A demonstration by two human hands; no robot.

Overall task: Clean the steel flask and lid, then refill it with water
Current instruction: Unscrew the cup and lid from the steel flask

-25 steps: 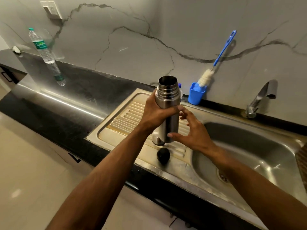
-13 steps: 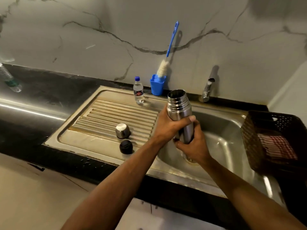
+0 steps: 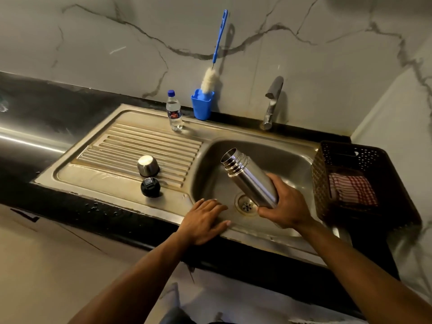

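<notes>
My right hand point(image 3: 284, 206) grips the lower end of the steel flask point(image 3: 247, 176), which is tilted over the sink basin point(image 3: 210, 174) with its open mouth pointing up and to the left. With fingers straight, my left hand point(image 3: 203, 220) rests flat on the front rim of the sink. The steel cup lid point(image 3: 148, 165) stands upside down on the ribbed drainboard point(image 3: 140, 148). In front of the cup lid lies the black stopper point(image 3: 150, 187).
A blue holder point(image 3: 201, 104) with a long blue bottle brush point(image 3: 216, 52) stands at the wall. A small water bottle point(image 3: 174, 111) is beside it. The tap point(image 3: 272, 101) is behind the basin. A dark basket point(image 3: 350, 183) holding a checked cloth point(image 3: 353, 188) sits to the right.
My left hand has let go of the flask and dropped to the sink's front rim. My right hand has tilted the flask, which was upright, and lowered it over the basin.
</notes>
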